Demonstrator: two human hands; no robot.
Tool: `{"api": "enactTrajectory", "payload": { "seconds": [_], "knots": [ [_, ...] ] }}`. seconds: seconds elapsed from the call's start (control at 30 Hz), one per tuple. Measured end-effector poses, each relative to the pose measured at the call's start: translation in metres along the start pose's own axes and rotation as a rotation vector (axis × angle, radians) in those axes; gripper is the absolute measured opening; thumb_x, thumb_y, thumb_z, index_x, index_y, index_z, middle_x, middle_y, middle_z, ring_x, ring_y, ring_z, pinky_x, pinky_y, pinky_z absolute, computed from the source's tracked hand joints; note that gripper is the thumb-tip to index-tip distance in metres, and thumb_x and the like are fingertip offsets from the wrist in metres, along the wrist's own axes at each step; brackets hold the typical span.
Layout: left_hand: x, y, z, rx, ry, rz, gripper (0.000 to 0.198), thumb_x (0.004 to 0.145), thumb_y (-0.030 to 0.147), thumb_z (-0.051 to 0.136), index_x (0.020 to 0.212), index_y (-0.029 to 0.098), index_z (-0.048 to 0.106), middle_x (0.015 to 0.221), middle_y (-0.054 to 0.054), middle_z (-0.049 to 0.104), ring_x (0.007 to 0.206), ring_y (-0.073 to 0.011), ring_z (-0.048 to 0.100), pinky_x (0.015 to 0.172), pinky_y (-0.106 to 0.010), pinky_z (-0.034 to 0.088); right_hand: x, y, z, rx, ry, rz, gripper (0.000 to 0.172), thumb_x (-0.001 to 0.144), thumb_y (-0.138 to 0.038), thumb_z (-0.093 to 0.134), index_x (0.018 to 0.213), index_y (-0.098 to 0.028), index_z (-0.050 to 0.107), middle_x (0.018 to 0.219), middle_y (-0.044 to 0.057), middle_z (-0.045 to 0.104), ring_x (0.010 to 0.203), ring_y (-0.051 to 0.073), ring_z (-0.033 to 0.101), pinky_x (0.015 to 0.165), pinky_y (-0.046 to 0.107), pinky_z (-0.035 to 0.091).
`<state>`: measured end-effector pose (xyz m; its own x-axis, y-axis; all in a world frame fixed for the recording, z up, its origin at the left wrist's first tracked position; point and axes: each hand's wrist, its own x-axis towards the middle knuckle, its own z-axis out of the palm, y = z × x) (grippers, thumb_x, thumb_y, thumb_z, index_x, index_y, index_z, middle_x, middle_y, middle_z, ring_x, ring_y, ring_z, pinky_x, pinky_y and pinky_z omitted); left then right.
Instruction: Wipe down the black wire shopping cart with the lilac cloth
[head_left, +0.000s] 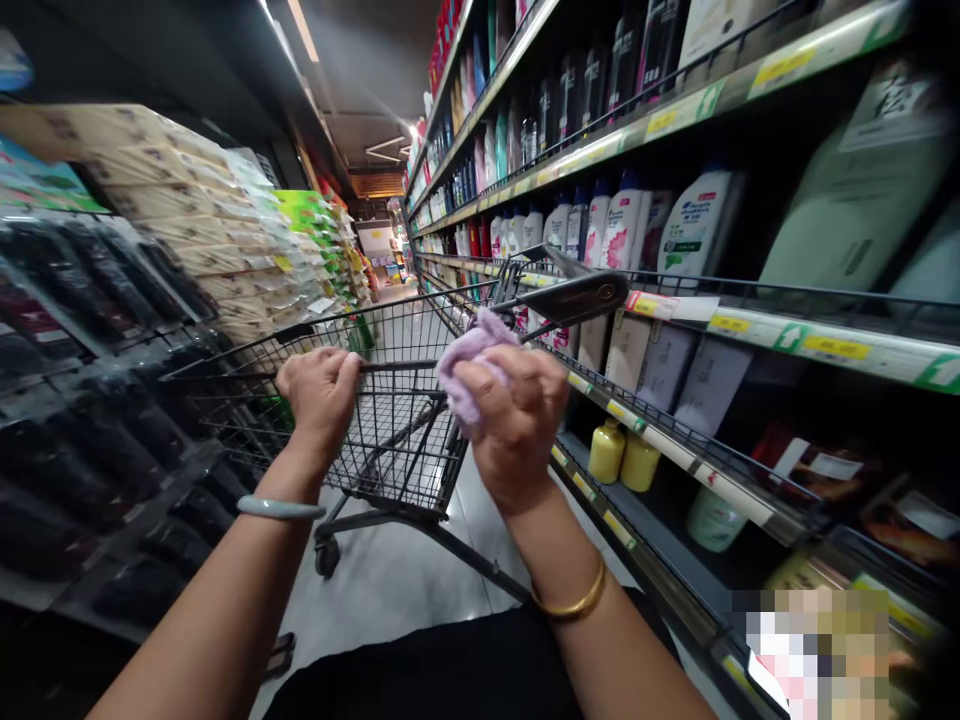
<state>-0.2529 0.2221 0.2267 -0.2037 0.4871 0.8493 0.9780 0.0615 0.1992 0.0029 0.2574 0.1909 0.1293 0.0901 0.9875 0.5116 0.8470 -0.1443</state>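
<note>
A black wire shopping cart (405,440) stands in front of me in the aisle. My left hand (321,390), with a pale bangle on its wrist, is closed around the cart's thin top rail. Bunched in my right hand (517,420) is a lilac cloth (474,368), gripped between thumb and fingers. That hand is beside the cart's rail, below the dark handle end (592,295); whether the cloth touches the cart, I cannot tell. Through the wire mesh the floor shows.
Shelves of shampoo bottles (697,225) and price tags line the right side, close to the cart. Yellow bottles (607,450) stand on the lowest shelf. Stacked packages (180,220) and hanging dark packets (97,270) line the left. The tiled floor (390,580) runs down the aisle.
</note>
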Motion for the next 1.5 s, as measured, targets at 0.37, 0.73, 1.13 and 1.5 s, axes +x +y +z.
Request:
{"api": "enactTrajectory", "payload": {
  "seconds": [0.37,0.73,1.13,1.5],
  "knots": [
    [-0.003,0.067,0.017,-0.125,-0.136,0.181,0.055,0.099,0.067,0.038,0.074,0.024,0.062,0.072,-0.005,0.063,0.076,-0.0223,0.055,0.076,-0.040,0.035,0.004,-0.002,-0.005,0.008,0.055,0.033,0.016,0.100,-0.028,0.065,0.113,-0.031,0.075,0.119,0.006,0.071,0.118,0.025,0.055,0.107,0.042,0.048],
    [-0.026,0.036,0.023,-0.156,0.018,0.064,0.049,0.103,0.061,0.037,0.111,0.028,0.072,0.109,-0.006,0.073,0.113,-0.0257,0.061,0.118,-0.046,0.032,-0.054,-0.011,0.019,-0.001,-0.142,-0.090,0.020,0.097,-0.031,0.071,0.115,-0.038,0.075,0.121,0.001,0.075,0.121,0.023,0.054,0.105,0.039,0.041],
    [-0.037,0.040,0.026,-0.172,0.049,0.095,0.044,0.105,0.060,0.040,0.121,0.028,0.066,0.120,-0.005,0.068,0.125,-0.0244,0.058,0.128,-0.048,0.021,-0.118,-0.025,0.033,-0.039,-0.363,-0.249,0.013,0.099,-0.031,0.069,0.110,-0.036,0.074,0.121,-0.002,0.077,0.111,0.023,0.056,0.094,0.039,0.035],
    [-0.038,0.042,0.024,-0.153,0.059,0.076,0.044,0.104,0.060,0.043,0.121,0.027,0.067,0.118,-0.006,0.070,0.124,-0.0260,0.059,0.127,-0.050,0.024,-0.185,-0.044,0.055,0.054,-0.854,-0.324,0.017,0.102,-0.023,0.058,0.105,-0.028,0.074,0.117,0.005,0.075,0.110,0.025,0.058,0.095,0.042,0.040]
  ]
}}
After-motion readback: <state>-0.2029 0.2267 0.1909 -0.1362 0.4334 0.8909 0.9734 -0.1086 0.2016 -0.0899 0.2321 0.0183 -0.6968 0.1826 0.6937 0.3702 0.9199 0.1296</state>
